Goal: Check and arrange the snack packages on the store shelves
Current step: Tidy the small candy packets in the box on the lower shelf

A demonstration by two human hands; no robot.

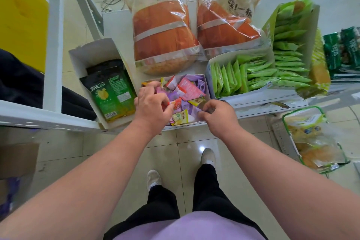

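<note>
I am looking down at a white shelf that runs across the middle of the frame. In the centre sits an open white cardboard box heaped with small glossy sweet wrappers in pink, purple, yellow and red. My left hand lies over the box's left side, fingers curled down among the wrappers and pinching a red one at the fingertips. My right hand is at the box's lower right corner, fingers bent tight against the rim; whether they hold a wrapper I cannot tell, since the knuckles hide the tips.

Left of centre, a taller white box holds a black-and-green pouch, flat and shiny. Behind the sweets stand two puffy clear plastic bags with orange contents (crinkled film, strong glare). To the right, a low box carries rows of slim matte green sachets. At the right edge dark green packs are cut off by the frame. In the lower right a clear bag with green trim is blurred.
</note>
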